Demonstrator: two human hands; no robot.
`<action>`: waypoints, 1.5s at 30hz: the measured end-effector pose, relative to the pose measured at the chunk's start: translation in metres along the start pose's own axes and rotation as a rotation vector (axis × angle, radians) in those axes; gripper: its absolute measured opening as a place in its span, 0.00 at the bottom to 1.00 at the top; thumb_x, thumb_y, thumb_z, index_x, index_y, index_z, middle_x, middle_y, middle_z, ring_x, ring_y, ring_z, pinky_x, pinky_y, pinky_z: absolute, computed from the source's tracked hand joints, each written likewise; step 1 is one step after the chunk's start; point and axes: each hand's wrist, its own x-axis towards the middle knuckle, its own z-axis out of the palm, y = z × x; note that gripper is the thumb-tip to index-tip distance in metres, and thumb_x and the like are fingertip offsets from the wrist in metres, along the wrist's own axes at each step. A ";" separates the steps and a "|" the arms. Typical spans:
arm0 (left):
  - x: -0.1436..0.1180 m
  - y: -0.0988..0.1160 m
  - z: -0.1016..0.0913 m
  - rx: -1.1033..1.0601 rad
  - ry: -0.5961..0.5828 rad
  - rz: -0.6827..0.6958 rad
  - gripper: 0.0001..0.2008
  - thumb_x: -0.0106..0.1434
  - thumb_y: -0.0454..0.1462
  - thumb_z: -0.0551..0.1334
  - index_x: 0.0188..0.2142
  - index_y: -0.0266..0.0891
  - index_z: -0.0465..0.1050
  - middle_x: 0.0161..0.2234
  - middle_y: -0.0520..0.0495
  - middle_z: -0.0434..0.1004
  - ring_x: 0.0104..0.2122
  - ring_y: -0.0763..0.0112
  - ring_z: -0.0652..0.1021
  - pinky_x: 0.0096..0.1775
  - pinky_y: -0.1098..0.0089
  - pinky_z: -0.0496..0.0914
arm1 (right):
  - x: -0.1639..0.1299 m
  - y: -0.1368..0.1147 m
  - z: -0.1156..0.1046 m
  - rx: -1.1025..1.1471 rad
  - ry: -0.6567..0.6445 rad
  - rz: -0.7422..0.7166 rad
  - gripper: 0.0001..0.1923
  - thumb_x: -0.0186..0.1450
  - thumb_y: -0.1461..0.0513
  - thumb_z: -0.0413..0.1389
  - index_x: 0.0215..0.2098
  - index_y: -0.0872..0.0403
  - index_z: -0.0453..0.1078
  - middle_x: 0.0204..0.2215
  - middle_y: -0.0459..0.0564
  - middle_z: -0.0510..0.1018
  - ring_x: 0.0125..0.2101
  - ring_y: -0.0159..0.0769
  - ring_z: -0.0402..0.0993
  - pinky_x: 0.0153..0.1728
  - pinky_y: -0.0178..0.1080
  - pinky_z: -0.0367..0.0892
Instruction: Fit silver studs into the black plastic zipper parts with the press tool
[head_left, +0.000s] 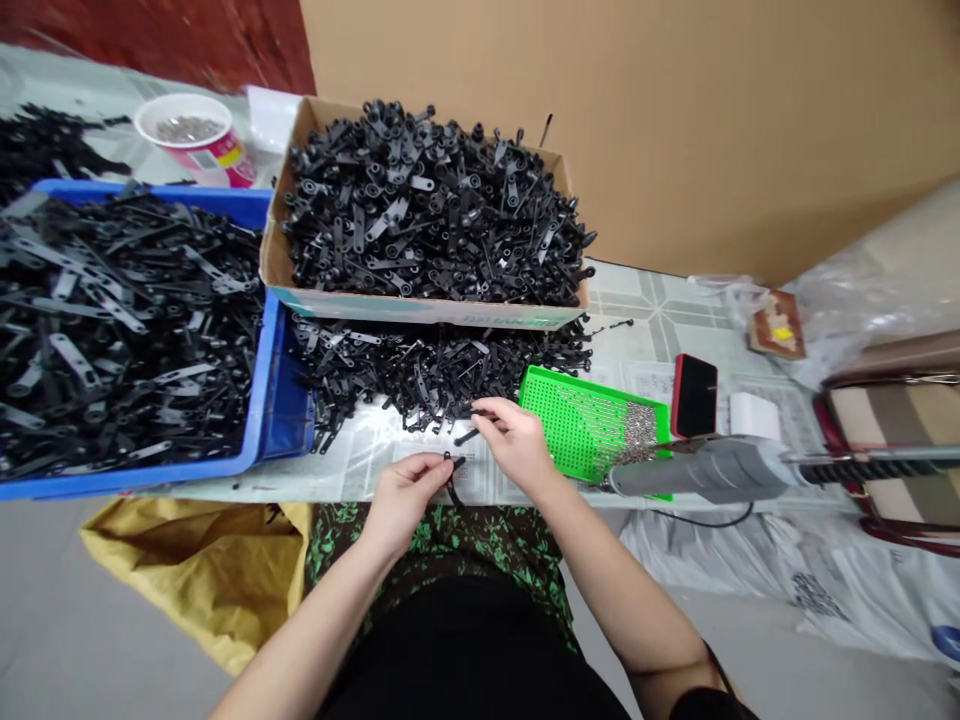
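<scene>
My left hand pinches a small black plastic lever part over the table's front edge. Just right of it and a little farther back, my right hand has its fingers closed on another slim black part. Its fingertips are at the near edge of a loose pile of black parts. Beyond that pile stands a cardboard box heaped with similar black pieces. Beside my right hand lies a green perforated tray with rows of small metal screws in it.
At the left, a blue bin holds flat black strips. Behind it stands a paper cup of small metal pieces. A grey electric screwdriver reaches over the tray's right end. A red-edged phone and white box lie farther right.
</scene>
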 end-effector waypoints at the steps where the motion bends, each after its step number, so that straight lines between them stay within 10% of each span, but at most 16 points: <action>1: 0.001 0.002 0.001 0.017 -0.022 0.008 0.11 0.41 0.43 0.72 0.20 0.38 0.79 0.19 0.51 0.75 0.23 0.72 0.70 0.28 0.72 0.65 | -0.002 -0.001 0.000 0.046 0.005 0.024 0.08 0.61 0.63 0.54 0.37 0.54 0.73 0.31 0.49 0.77 0.30 0.32 0.74 0.32 0.35 0.72; 25: -0.005 0.019 -0.008 0.168 -0.156 0.083 0.10 0.44 0.40 0.69 0.28 0.39 0.83 0.22 0.49 0.79 0.24 0.69 0.73 0.29 0.70 0.68 | -0.004 -0.026 -0.011 0.419 -0.322 0.129 0.10 0.59 0.58 0.58 0.38 0.54 0.73 0.25 0.45 0.76 0.25 0.30 0.74 0.27 0.36 0.72; 31: -0.008 0.019 0.003 0.187 -0.176 0.056 0.11 0.43 0.42 0.69 0.26 0.39 0.83 0.23 0.47 0.80 0.25 0.66 0.75 0.30 0.68 0.71 | 0.060 -0.094 -0.047 -0.307 0.289 -0.197 0.12 0.64 0.59 0.53 0.44 0.52 0.73 0.36 0.51 0.80 0.35 0.35 0.75 0.39 0.42 0.72; 35: -0.013 0.023 0.015 0.162 -0.175 0.079 0.12 0.43 0.43 0.70 0.26 0.38 0.83 0.22 0.48 0.80 0.22 0.69 0.74 0.28 0.69 0.70 | 0.126 -0.124 -0.044 -0.727 0.194 0.014 0.09 0.59 0.68 0.57 0.39 0.56 0.72 0.31 0.54 0.79 0.38 0.43 0.76 0.39 0.48 0.69; 40: -0.013 0.026 0.012 0.080 -0.095 0.128 0.13 0.43 0.43 0.71 0.27 0.38 0.82 0.27 0.45 0.83 0.28 0.65 0.78 0.33 0.67 0.72 | 0.156 -0.110 -0.048 -0.516 0.234 -0.134 0.15 0.52 0.72 0.62 0.36 0.53 0.73 0.23 0.47 0.72 0.36 0.42 0.73 0.42 0.51 0.67; 45: -0.008 0.025 0.010 -0.021 -0.022 0.109 0.13 0.40 0.41 0.73 0.27 0.39 0.82 0.28 0.45 0.84 0.30 0.63 0.79 0.36 0.66 0.73 | 0.107 -0.102 -0.063 -0.260 0.255 -0.289 0.23 0.60 0.69 0.54 0.53 0.48 0.69 0.31 0.46 0.74 0.32 0.34 0.69 0.41 0.44 0.68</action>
